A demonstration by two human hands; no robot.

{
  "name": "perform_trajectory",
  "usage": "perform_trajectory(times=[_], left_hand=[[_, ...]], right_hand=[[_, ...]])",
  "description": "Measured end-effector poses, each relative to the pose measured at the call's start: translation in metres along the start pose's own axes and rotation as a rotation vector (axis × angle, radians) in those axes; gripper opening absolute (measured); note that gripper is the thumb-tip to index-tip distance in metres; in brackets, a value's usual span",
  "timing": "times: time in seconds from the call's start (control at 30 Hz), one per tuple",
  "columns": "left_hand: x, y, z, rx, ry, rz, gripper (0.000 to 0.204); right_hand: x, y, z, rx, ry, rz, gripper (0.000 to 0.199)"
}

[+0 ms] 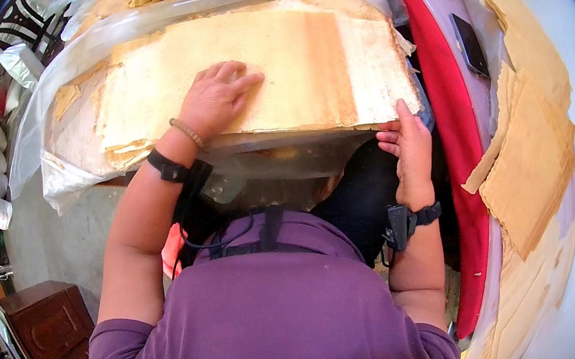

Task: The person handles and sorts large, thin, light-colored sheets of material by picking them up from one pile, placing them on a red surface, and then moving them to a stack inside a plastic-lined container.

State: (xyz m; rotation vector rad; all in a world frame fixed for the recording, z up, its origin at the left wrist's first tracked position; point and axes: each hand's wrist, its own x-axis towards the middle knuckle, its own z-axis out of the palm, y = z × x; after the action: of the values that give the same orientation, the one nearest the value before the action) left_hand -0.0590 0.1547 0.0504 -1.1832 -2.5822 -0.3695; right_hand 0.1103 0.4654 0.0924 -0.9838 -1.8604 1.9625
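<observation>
hands (310,121) on tan sheet stack (302,65) — left flat, right gripping

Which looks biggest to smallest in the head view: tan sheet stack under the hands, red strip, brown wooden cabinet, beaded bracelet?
1. tan sheet stack, under the left hand and right hand
2. red strip
3. brown wooden cabinet, partly cut off at the rim, so its rank against the strip is unsure
4. beaded bracelet

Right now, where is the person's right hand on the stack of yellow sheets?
In the head view, the right hand grips the near right corner of the stack of yellow sheets, beside the red cloth strip; the left hand lies flat on top.
</observation>
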Motion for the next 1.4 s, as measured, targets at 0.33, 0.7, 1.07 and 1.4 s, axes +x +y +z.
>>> perform_trajectory(times=[0.33,0.7,1.07,1.4], left_hand=[[-0.002,-0.001,0.006,0.026,-0.077,-0.002,0.042],[-0.006,-0.009,0.011,-0.062,0.004,0.064,0.040],[-0.021,-0.029,0.087,-0.881,0.170,-0.193,0.047],[-0.025,-0.021,0.076,-0.898,0.150,-0.206,0.045]], right_hand=[[-0.004,-0.002,0.078,-0.182,-0.032,-0.704,0.038],[-0.054,-0.015,0.188,0.105,-0.705,-0.544,0.044],[-0.044,-0.011,0.227,-0.401,-0.579,-1.024,0.047],[0.015,0.010,0.206,-0.904,-0.265,-1.223,0.033]])
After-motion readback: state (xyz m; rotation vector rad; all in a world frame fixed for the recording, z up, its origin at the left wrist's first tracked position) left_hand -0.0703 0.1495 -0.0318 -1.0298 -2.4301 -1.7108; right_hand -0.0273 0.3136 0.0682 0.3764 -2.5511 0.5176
